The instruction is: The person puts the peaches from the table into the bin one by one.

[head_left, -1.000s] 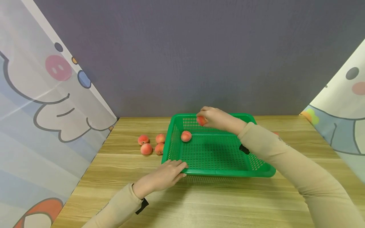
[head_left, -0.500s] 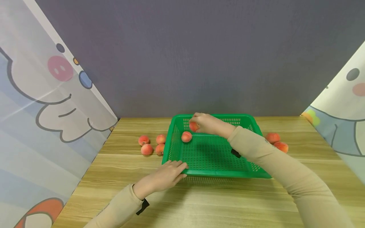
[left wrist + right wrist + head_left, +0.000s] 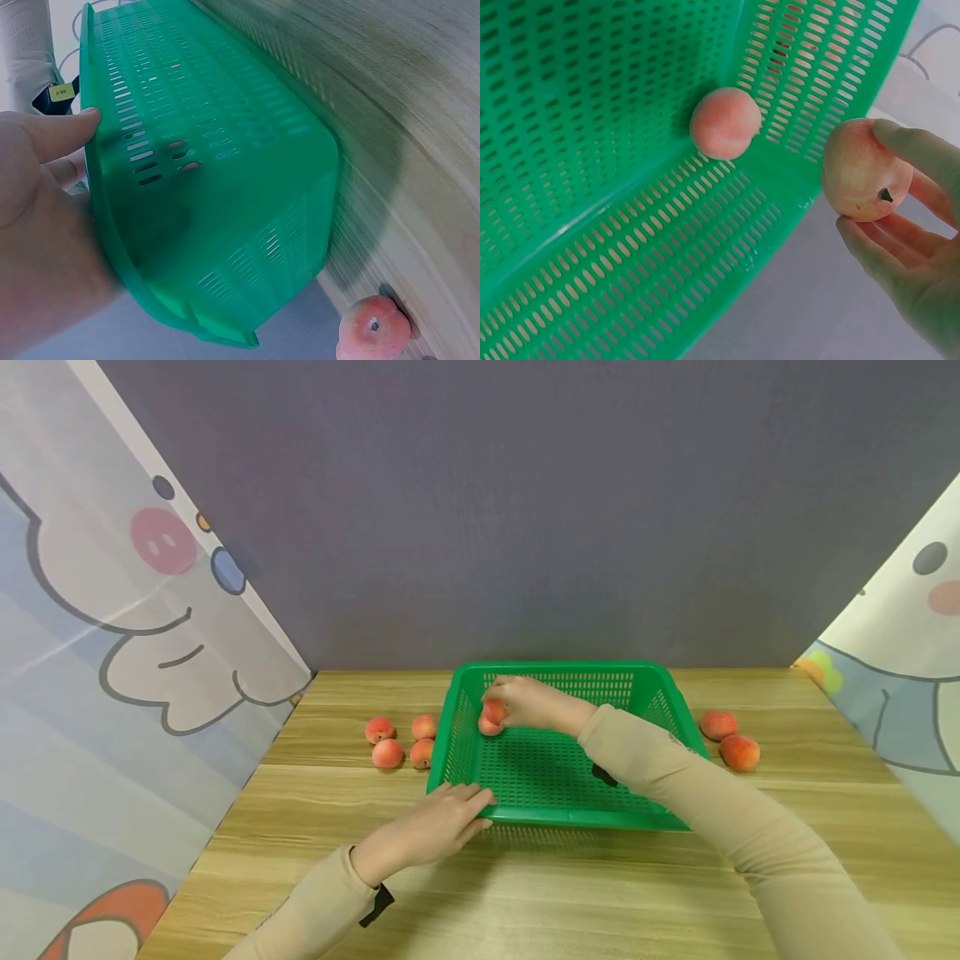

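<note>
A green plastic basket [image 3: 570, 817] with slotted walls stands on the table. My left hand [image 3: 431, 822] grips its near left rim; in the left wrist view the thumb [image 3: 71, 133] lies over the edge. My right hand [image 3: 528, 703] pinches a red-yellow peach [image 3: 494, 708] between thumb and fingers, inside the basket's far left part. Another peach [image 3: 726, 124] rests on the basket floor in the far left corner, and the held peach partly covers it in the head view. The right wrist view shows the stem spot of the held peach [image 3: 864, 172].
Several peaches [image 3: 387, 753] lie grouped on the wooden table [image 3: 585, 893] left of the basket. Two more peaches [image 3: 739, 752] lie to its right. A dark grey wall [image 3: 480, 510] rises behind, with cartoon-printed sheets [image 3: 150, 610] at both sides.
My right hand has moved left and down into the basket with its peach, nearing the peach on the floor. The right-hand peaches have come into view. My left hand stays on the rim.
</note>
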Motion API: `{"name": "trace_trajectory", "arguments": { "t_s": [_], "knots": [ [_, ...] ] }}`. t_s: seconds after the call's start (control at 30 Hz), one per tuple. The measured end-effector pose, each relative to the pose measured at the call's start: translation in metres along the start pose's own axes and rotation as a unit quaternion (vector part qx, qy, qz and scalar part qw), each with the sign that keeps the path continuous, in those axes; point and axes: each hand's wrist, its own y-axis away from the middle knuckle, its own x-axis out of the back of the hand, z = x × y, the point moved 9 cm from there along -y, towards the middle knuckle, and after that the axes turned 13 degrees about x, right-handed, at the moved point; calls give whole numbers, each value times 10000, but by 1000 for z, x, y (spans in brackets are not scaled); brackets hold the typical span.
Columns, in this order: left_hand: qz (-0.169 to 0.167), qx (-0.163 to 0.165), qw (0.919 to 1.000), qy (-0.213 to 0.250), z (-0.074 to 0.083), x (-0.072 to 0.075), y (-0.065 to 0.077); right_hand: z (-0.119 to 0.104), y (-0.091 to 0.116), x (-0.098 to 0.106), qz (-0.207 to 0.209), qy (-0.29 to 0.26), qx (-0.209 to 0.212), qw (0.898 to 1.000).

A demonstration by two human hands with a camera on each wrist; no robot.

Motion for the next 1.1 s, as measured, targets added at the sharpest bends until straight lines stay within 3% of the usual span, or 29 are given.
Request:
{"name": "trace_trajectory", "arguments": {
  "t_s": [0.3,1.1],
  "knots": [
    [0,5,10000,11,1,0,0,4,-5,-22,-286,41,-148,9995],
    [199,-98,9997,-136,3,1,-1,0,-13,-75,-1039,200,-63,9944]
  ]
}}
